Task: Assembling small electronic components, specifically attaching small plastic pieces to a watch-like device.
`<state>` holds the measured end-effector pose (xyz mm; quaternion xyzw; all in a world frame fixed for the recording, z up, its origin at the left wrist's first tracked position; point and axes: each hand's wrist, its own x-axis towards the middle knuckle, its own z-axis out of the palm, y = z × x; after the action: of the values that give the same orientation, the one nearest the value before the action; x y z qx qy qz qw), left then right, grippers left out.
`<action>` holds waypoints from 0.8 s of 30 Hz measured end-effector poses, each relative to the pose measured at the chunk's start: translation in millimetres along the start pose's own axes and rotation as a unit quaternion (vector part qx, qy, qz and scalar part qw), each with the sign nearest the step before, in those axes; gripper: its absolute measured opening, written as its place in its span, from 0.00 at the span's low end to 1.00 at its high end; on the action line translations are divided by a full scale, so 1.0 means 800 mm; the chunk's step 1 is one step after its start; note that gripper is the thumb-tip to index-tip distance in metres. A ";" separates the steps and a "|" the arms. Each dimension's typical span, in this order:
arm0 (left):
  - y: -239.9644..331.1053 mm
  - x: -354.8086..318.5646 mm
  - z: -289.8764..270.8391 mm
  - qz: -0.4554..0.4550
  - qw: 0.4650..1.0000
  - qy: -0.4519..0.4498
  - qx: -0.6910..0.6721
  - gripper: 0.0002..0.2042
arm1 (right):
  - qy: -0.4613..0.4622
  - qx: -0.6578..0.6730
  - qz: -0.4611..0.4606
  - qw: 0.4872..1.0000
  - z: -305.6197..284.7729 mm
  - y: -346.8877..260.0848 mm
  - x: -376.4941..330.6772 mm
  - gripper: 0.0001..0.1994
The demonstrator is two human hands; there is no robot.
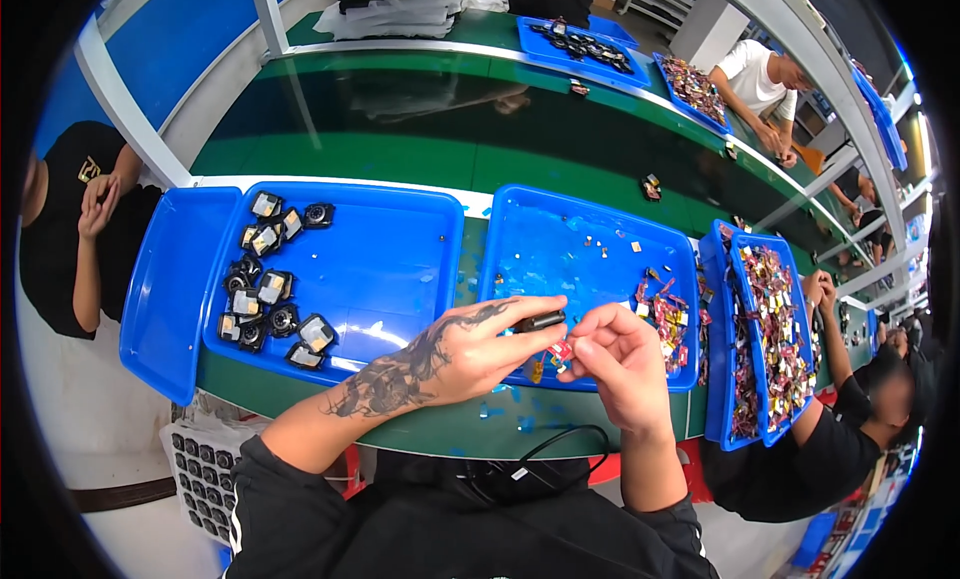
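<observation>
My left hand reaches over the front of the middle blue tray, its fingers closed around a small black part. Close beside it, my right hand is closed in a pinch at a small red piece. The left fingers hide much of the black part, and how it meets the red piece cannot be made out. Small red and yellow parts lie in the tray's right side, near my right hand. Bits of blue film are scattered on the tray floor.
A blue tray at left holds several black modules. Stacked blue trays of small colourful parts stand at right. Beyond runs a dark conveyor belt with a loose part. Other people sit at left, right and across.
</observation>
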<state>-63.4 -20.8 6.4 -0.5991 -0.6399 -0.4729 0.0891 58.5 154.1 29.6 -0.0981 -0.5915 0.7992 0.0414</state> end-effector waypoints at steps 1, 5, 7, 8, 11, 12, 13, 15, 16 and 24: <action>0.000 0.000 0.000 0.000 1.000 0.000 0.000 0.16 | 0.027 -0.012 0.000 1.000 0.004 0.000 -0.002 0.08; 0.004 0.000 0.003 0.018 0.998 0.007 0.068 0.17 | 0.088 -0.201 -0.105 0.970 0.014 0.009 -0.018 0.11; 0.004 0.001 0.002 0.068 0.993 0.022 0.098 0.15 | 0.099 -0.234 -0.121 0.960 0.017 0.010 -0.019 0.09; 0.006 0.003 0.000 0.088 0.989 0.015 0.121 0.15 | 0.109 -0.265 -0.136 0.948 0.017 0.009 -0.019 0.07; 0.006 0.000 0.003 0.119 0.981 0.029 0.147 0.15 | 0.106 -0.262 -0.122 0.951 0.018 0.004 -0.018 0.05; 0.004 0.000 0.004 0.130 0.979 0.033 0.154 0.15 | 0.106 -0.264 -0.121 0.951 0.015 0.002 -0.017 0.05; 0.005 0.001 0.003 0.130 0.979 0.034 0.153 0.15 | 0.084 -0.248 -0.101 0.960 0.010 -0.002 -0.018 0.04; 0.009 0.002 0.001 0.127 0.982 0.021 0.140 0.14 | 0.064 -0.232 -0.080 0.967 0.002 -0.009 -0.015 0.04; 0.008 -0.001 0.003 0.126 0.982 0.021 0.138 0.14 | 0.034 -0.281 -0.092 0.955 -0.002 -0.013 -0.009 0.03; 0.004 -0.006 0.015 -0.383 0.797 -0.084 -0.460 0.09 | -0.113 -0.548 -0.252 0.789 -0.008 -0.045 0.000 0.09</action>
<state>-54.1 -15.8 -1.9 -0.3127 -0.5295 -0.6548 -0.4394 57.6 170.5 62.1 0.1392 -0.9345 0.3070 0.1140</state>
